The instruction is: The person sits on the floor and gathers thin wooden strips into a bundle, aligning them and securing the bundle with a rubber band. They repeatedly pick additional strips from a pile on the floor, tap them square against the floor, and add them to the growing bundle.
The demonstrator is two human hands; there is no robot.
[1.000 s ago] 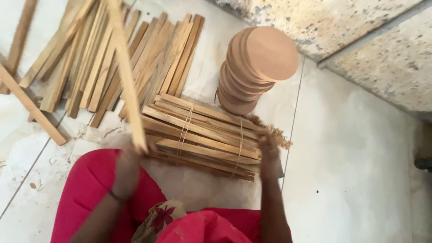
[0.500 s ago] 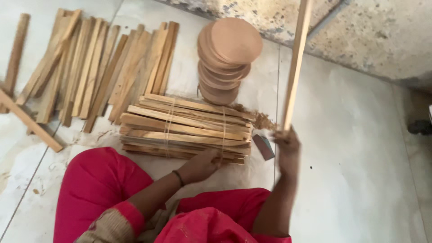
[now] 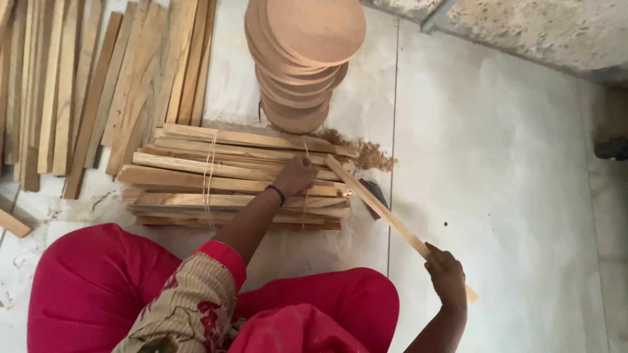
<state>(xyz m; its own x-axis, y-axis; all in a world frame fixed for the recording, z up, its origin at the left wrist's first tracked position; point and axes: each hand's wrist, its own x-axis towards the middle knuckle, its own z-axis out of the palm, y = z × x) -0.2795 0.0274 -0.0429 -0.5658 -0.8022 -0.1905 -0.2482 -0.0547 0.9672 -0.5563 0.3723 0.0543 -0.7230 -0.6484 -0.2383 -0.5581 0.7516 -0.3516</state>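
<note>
A tied bundle of wooden slats (image 3: 196,176) lies on the floor in front of my knees, bound with two loops of string. My left hand (image 3: 294,175) rests on the bundle near its right string loop, fingers curled on the slats. My right hand (image 3: 447,274) grips one long wooden slat (image 3: 379,206) near its lower end. The slat slants up to the left and its far tip lies on the right end of the bundle.
A leaning stack of round wooden discs (image 3: 304,52) stands just behind the bundle. Loose wooden slats (image 3: 98,85) lie spread on the floor at the left. A small dark tool (image 3: 374,194) and a tuft of fibre (image 3: 369,155) lie by the bundle's right end.
My right hand has swung the slat down from upright to a slant with its tip on the bundle. My left hand has moved onto the bundle's right part.
</note>
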